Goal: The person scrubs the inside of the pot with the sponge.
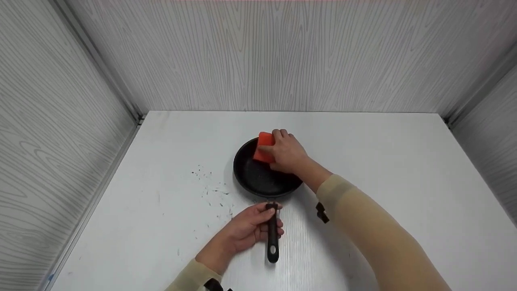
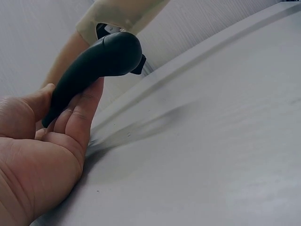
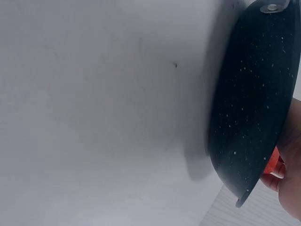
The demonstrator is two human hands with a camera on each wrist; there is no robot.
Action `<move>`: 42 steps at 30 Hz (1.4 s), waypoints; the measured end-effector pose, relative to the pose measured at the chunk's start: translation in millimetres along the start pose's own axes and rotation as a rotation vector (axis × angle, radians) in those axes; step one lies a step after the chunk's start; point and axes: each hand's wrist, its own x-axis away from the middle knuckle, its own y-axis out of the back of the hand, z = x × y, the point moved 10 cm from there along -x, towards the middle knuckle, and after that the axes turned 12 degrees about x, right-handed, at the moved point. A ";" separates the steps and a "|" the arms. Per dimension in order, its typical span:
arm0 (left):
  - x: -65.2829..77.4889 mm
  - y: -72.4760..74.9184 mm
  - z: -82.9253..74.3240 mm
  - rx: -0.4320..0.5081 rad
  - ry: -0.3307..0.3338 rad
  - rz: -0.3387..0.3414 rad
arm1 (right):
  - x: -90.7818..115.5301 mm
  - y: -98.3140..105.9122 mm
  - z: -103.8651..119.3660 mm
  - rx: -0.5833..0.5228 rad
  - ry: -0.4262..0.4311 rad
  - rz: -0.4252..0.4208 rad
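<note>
A black frying pan (image 1: 258, 182) is in the middle of the head view, its handle (image 1: 272, 238) pointing toward me. My left hand (image 1: 248, 228) grips that handle near the pan end, thumb on top and fingers curled underneath. In the left wrist view the handle (image 2: 101, 61) rises above the palm. My right hand (image 1: 286, 151) reaches over the right rim and holds an orange sponge (image 1: 264, 147) against the pan's far inner side. From the right wrist, the pan's speckled outer side (image 3: 254, 89) hides most of the sponge (image 3: 272, 160) and part of the hand.
Dark crumbs (image 1: 210, 190) lie scattered on the white table (image 1: 161, 226), left of the pan. A wood-grain panel (image 1: 258, 56) stands along the back edge, with further panels at the left (image 1: 52, 121) and right (image 1: 492, 109).
</note>
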 end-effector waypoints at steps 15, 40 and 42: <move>0.3 2.0 -0.1 -0.006 -0.009 -0.014 | 5.7 1.9 -10.8 0.015 -0.042 0.035; -5.0 -2.7 2.1 -0.004 -0.004 0.003 | 20.2 3.6 -32.8 0.105 -0.062 0.092; -5.8 -3.0 2.3 -0.006 -0.004 0.001 | 21.5 3.5 -34.2 0.112 -0.062 0.096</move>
